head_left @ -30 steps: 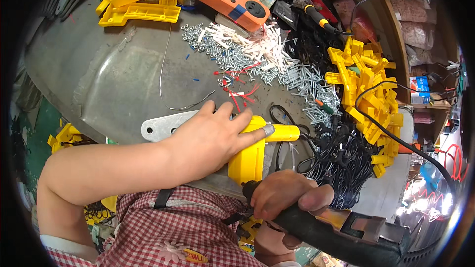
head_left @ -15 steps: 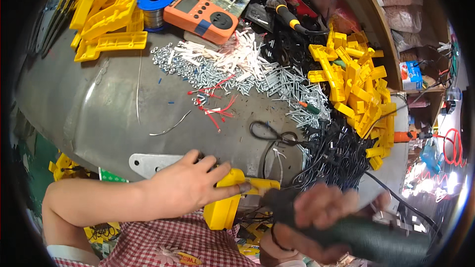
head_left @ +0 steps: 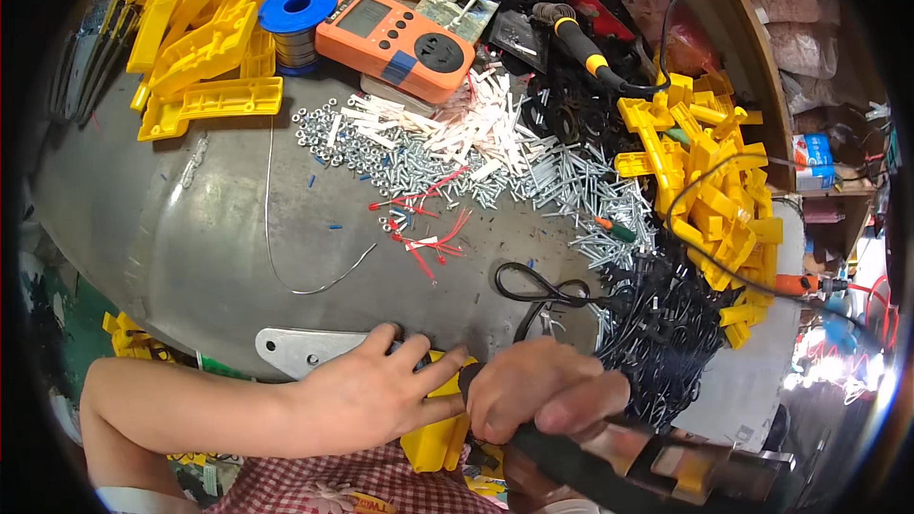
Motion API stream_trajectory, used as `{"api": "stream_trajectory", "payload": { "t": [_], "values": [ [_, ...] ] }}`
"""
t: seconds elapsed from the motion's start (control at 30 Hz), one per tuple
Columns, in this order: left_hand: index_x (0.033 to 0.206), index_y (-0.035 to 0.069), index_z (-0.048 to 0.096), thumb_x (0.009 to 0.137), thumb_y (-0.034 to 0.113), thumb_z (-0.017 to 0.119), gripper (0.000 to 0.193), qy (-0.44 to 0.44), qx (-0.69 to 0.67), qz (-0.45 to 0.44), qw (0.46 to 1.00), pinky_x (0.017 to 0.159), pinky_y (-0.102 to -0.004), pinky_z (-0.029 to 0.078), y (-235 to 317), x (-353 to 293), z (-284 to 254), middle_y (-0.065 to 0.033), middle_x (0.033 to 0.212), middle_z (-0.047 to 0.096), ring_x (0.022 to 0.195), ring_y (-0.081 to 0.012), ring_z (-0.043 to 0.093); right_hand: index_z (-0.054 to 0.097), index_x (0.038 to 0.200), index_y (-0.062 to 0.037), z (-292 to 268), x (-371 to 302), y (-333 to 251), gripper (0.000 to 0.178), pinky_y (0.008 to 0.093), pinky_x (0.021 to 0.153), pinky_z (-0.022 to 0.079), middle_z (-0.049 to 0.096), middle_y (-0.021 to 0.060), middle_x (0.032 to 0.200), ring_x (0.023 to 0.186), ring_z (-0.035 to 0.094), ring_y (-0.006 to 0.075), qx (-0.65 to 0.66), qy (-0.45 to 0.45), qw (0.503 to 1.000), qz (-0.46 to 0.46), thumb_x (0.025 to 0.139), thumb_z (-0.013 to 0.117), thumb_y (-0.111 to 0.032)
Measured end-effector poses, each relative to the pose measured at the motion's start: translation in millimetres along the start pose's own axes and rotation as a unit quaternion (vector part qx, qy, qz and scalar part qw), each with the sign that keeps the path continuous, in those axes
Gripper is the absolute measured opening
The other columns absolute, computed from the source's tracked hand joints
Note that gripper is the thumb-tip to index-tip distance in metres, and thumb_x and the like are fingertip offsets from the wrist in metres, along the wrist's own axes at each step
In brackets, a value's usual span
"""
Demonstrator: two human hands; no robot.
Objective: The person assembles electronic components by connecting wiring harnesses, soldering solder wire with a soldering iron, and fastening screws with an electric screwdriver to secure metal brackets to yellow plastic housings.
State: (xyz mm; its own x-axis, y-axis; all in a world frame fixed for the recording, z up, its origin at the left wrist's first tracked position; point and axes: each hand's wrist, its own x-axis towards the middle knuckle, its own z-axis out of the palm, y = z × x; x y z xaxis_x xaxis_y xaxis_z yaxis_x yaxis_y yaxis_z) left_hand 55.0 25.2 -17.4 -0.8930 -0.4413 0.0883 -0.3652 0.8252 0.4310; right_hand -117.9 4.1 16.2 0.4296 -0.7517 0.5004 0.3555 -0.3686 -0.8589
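At the near edge of the table, my left hand point(head_left: 367, 390) presses down on a yellow plastic housing point(head_left: 433, 443), its fingers closed around it. A silver metal plate with holes point(head_left: 286, 350) sticks out to the left from under that hand. Close beside it, my right hand point(head_left: 533, 385) is wrapped around a long black tool point(head_left: 581, 466). The tool is blurred, with a metal part at its right end, so its exact kind is unclear. The spot where it meets the housing is hidden by my fingers.
Yellow housings point(head_left: 214, 109) are piled at far left, more point(head_left: 724, 219) at right. An orange meter point(head_left: 395, 43) stands by a solder spool point(head_left: 297, 9). Screws point(head_left: 562, 171), white strips point(head_left: 476, 124), black cables point(head_left: 657, 333), red wires point(head_left: 433, 243) and a soldering iron point(head_left: 581, 43) lie around.
My right hand and the black tool have moved left, up against my left hand and the housing. The tool has tilted and its right end now shows metal.
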Motion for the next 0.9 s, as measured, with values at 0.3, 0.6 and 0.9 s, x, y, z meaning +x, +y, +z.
{"api": "stream_trajectory", "payload": {
  "t": [0.3, 0.6, 0.9],
  "values": [
    [0.114, 0.017, 0.054, 0.079, 0.026, 0.051, 0.036, -0.018, 0.075, -0.014, 0.997, 0.077, -0.0388, 0.041, 5, 2, -1, -0.0127, 0.123, 0.046, 0.097, -0.0262, 0.049, 0.056, 0.09, -0.0013, 23, -17, -26, 0.04, 0.0338, 0.074, 0.045, 0.059, 0.0129, 0.087, 0.081, 0.058, 0.0224, -0.087, 0.167, 0.965, 0.184, 0.059, 0.078, -0.014],
    [0.125, 0.016, 0.044, 0.074, 0.029, 0.061, 0.055, -0.002, 0.055, -0.014, 0.998, 0.086, -0.0417, 0.039, 3, -4, 4, -0.016, 0.125, 0.043, 0.105, -0.0288, 0.047, 0.022, 0.136, -0.009, -17, -30, -65, 0.061, 0.0495, 0.099, 0.023, 0.052, 0.011, 0.101, 0.098, 0.048, 0.0254, 0.028, 0.268, 0.963, 0.005, 0.088, 0.051, -0.033],
    [0.126, -0.001, 0.039, 0.056, 0.02, 0.073, 0.081, 0.102, -0.092, -0.198, 0.971, 0.091, -0.0445, 0.034, 8, -23, 11, -0.0118, 0.117, 0.054, 0.107, -0.0326, 0.046, 0.046, 0.111, -0.0129, -67, -100, -46, 0.036, 0.0386, 0.084, 0.039, 0.046, 0.0005, 0.08, 0.078, 0.046, 0.0141, 0.195, 0.557, 0.807, 0.027, 0.084, 0.054, -0.036]
  ]
}}
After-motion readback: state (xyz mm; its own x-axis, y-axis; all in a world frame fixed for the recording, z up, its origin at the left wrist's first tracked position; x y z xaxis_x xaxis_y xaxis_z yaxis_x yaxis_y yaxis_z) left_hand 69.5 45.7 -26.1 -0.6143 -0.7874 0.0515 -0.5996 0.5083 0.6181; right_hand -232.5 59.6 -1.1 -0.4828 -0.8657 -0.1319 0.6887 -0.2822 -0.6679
